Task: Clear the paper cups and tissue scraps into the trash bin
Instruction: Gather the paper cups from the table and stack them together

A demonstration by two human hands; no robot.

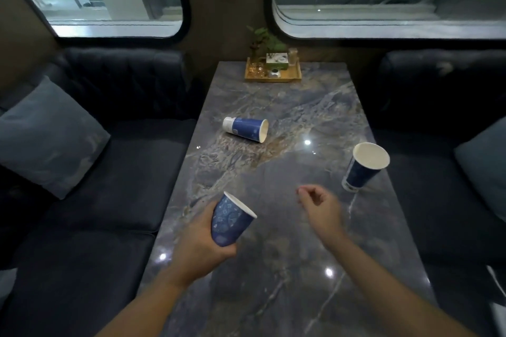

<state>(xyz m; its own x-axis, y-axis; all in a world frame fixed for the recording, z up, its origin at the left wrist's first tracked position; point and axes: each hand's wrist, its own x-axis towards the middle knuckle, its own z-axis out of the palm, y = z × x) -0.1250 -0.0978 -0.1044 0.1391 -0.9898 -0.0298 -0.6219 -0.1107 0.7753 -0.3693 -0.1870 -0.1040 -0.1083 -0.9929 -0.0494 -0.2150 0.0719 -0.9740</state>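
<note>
My left hand [201,243] grips a blue paper cup [229,220], tilted with its mouth up and to the right, just above the marble table [273,268]. A second blue cup [245,129] lies on its side at the table's middle, mouth to the right. A third blue cup [364,167] stands upright near the right edge. My right hand [320,206] hovers over the table left of that cup, fingers loosely curled, holding nothing that I can see. No tissue scraps and no trash bin are in view.
A wooden tray [272,77] with a small plant, a tissue box and glassware sits at the table's far end under the windows. Dark sofas flank the table, with a grey cushion [46,137] on the left and another [484,169] on the right.
</note>
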